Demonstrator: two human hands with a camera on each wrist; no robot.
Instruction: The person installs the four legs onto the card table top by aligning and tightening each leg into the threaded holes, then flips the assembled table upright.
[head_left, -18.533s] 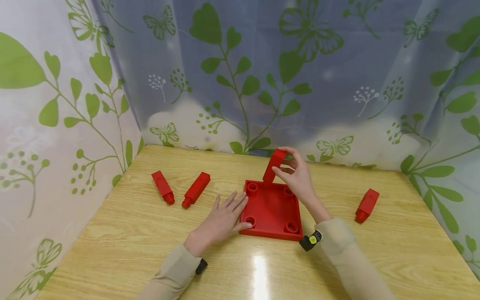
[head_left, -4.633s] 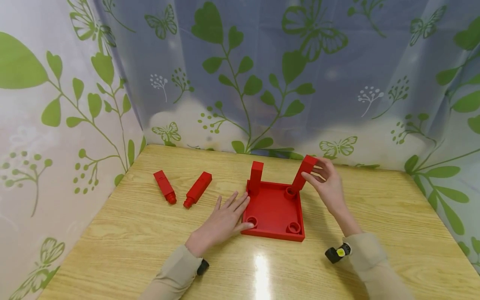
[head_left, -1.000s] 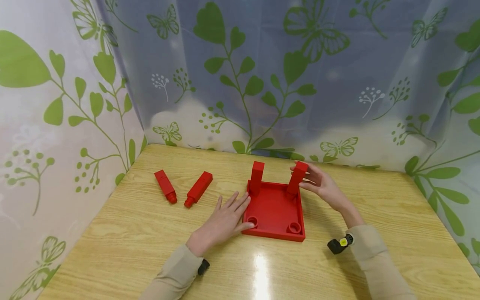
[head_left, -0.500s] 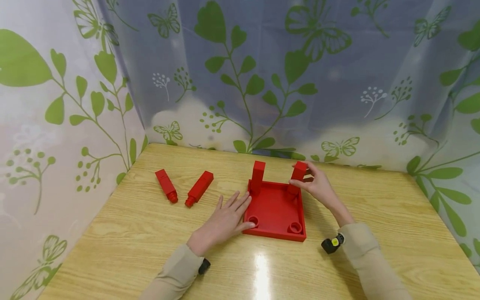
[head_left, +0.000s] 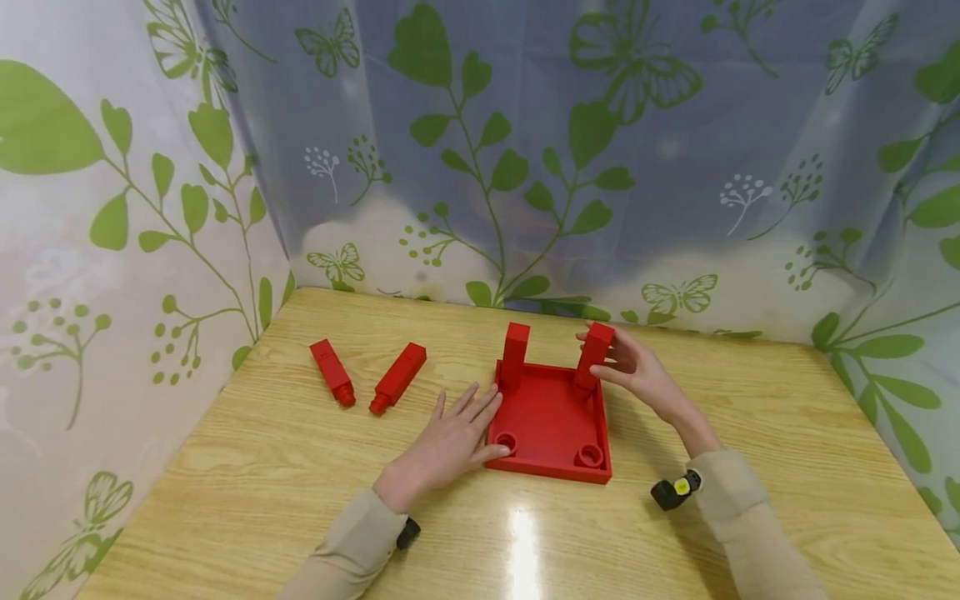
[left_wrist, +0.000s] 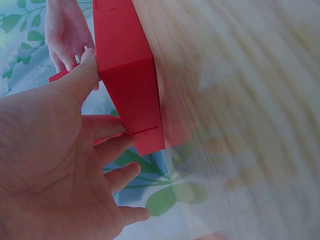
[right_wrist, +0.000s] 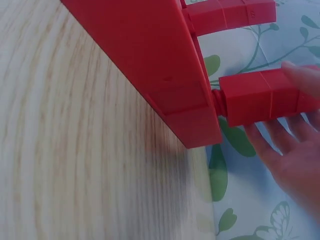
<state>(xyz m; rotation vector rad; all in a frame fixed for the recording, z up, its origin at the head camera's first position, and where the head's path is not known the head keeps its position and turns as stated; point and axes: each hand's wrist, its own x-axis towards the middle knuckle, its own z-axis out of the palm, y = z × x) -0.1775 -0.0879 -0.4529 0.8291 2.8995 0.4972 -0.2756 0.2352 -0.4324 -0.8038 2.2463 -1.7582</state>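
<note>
A red square panel (head_left: 551, 425) with raised edges lies on the wooden table, round sockets facing up. Along its left edge rests my left hand (head_left: 442, 454), fingers straight, thumb over the rim by the near left socket (head_left: 506, 443). My right hand (head_left: 641, 375) holds a square red leg (head_left: 592, 358) between thumb and fingers at the far right corner. In the right wrist view some of that leg's round threaded end (right_wrist: 218, 102) shows between the leg and the panel. Another red leg (head_left: 514, 354) stands upright in the far left corner. The near right socket (head_left: 589, 455) holds nothing.
Two loose red legs, one farther left (head_left: 332, 372) and one closer to the panel (head_left: 397, 378), lie on the table (head_left: 262, 500) with their threaded ends toward me. A leaf-patterned curtain (head_left: 480, 167) hangs behind the table's far edge.
A second leg now stands in the far left corner. The leg from the table's right side went to the far right socket, first tilted, now nearly upright. Lately my right fingers shifted around it.
</note>
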